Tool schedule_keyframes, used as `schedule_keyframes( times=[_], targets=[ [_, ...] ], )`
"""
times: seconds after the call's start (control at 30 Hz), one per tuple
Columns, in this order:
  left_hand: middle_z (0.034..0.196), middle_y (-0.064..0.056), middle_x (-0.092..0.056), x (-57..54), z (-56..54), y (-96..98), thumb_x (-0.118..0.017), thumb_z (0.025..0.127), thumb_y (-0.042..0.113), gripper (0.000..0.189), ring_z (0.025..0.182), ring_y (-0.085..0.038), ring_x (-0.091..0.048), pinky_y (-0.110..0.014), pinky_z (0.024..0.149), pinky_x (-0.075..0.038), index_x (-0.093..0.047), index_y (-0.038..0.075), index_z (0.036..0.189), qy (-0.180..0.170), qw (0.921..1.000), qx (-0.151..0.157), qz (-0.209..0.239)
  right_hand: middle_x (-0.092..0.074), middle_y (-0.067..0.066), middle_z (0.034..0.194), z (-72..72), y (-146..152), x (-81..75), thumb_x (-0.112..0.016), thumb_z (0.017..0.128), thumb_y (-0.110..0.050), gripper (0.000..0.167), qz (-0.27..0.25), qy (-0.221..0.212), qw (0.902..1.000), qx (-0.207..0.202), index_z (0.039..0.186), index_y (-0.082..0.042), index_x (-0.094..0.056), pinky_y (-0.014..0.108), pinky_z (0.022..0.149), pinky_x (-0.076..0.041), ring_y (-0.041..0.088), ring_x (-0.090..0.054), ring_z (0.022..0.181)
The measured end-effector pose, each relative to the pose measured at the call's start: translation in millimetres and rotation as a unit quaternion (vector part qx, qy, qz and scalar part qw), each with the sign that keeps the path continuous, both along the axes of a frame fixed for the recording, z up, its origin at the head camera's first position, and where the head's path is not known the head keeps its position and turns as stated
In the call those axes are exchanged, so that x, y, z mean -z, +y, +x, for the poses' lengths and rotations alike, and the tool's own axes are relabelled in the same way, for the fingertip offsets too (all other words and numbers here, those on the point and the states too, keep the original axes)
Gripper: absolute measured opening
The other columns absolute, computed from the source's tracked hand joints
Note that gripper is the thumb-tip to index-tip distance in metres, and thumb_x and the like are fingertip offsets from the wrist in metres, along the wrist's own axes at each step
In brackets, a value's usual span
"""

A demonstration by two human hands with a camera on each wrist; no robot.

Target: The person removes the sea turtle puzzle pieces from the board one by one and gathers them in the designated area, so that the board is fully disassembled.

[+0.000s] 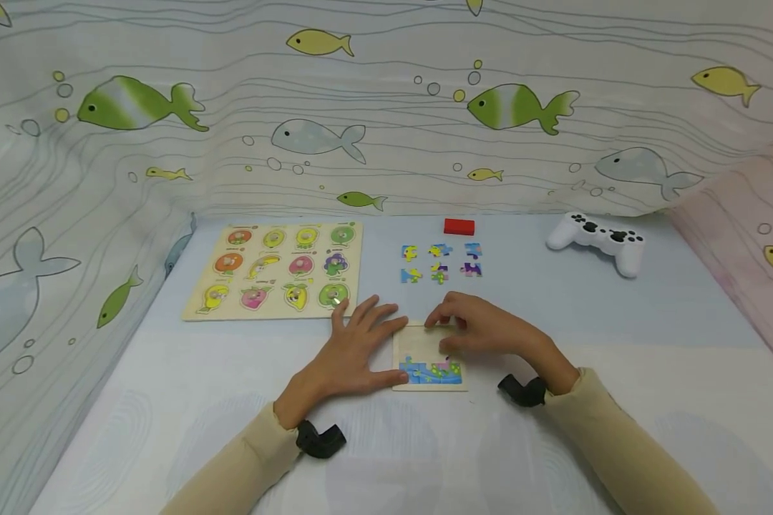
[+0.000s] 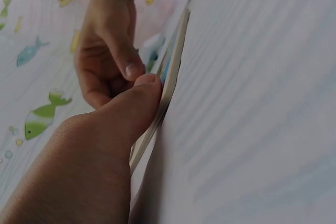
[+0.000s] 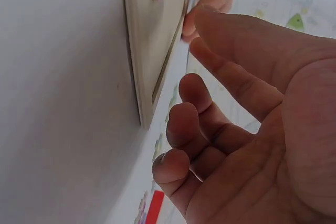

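A small wooden puzzle tray [image 1: 425,340] lies on the table, its near rows filled with blue, green and pink jigsaw pieces [image 1: 430,373]. My left hand [image 1: 354,350] rests at the tray's left side, fingers spread, thumb on the near left corner. The left wrist view shows that thumb [image 2: 142,95] against the tray's edge [image 2: 176,61]. Over the tray's bare far part is my right hand [image 1: 483,325], fingers loosely bent. In the right wrist view, nothing shows between its thumb [image 3: 236,35] and index finger [image 3: 236,80].
Several loose jigsaw pieces [image 1: 439,250] lie in two rows beyond the tray, with a red block [image 1: 459,227] behind them. A wooden fruit puzzle board [image 1: 283,243] is at the back left. The white game controller [image 1: 599,239] sits at the back right, before the fish-patterned curtain [image 1: 399,86].
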State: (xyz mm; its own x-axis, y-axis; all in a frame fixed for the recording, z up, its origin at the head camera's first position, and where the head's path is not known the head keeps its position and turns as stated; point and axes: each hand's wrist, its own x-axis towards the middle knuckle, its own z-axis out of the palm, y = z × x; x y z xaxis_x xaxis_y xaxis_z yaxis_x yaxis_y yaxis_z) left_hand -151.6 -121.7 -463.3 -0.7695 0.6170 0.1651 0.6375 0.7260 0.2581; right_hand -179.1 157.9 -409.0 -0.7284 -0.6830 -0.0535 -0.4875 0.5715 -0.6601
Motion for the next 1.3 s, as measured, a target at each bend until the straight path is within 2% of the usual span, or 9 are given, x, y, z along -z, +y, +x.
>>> schedule_keyframes(
  times=[0.47,0.6,0.9,1.3],
  targets=[
    [0.162,-0.001,-0.037,-1.6,-1.7,1.9,-0.061,0.081,0.076,0.089,0.157,-0.033,-0.019,-0.068,0.119,0.000,-0.043,0.030,0.155,-0.005,1.0000,0.001,-0.007,-0.060,-0.001,0.103,16.2,-21,3.5,-0.078,0.089,-0.018,0.034,0.029,0.006,0.9979,-0.058,0.122,-0.019,-0.074,0.024,0.074,-0.044,0.013,-0.051,0.085],
    [0.162,-0.001,-0.037,-2.2,-1.6,1.5,-0.063,0.077,0.079,0.094,0.157,-0.033,-0.019,-0.069,0.119,-0.001,-0.043,0.030,0.155,-0.002,1.0000,0.001,-0.007,-0.060,0.000,0.101,18.9,-24,3.7,-0.077,0.089,-0.016,0.034,0.034,0.011,0.9972,-0.065,0.123,-0.019,-0.074,0.023,0.071,-0.044,0.012,-0.050,0.079],
    [0.163,-0.001,-0.035,-3.0,-2.0,0.8,-0.068,0.066,0.084,0.108,0.157,-0.033,-0.019,-0.071,0.118,-0.001,-0.043,0.030,0.155,-0.002,0.9999,0.004,-0.013,-0.061,0.000,0.104,22.5,-26,3.4,-0.077,0.090,-0.015,0.036,0.038,0.009,0.9966,-0.072,0.126,-0.016,-0.074,0.022,0.068,-0.043,0.010,-0.049,0.075],
    [0.162,-0.002,-0.038,-2.5,-2.7,1.4,-0.070,0.063,0.086,0.110,0.155,-0.035,-0.023,-0.072,0.116,-0.005,-0.045,0.029,0.154,0.015,0.9998,0.008,-0.011,-0.061,-0.001,0.103,21.3,-26,3.2,-0.077,0.089,-0.014,0.030,0.027,0.009,0.9962,-0.082,0.119,-0.018,-0.075,0.022,0.073,-0.044,0.012,-0.051,0.082]
  ],
)
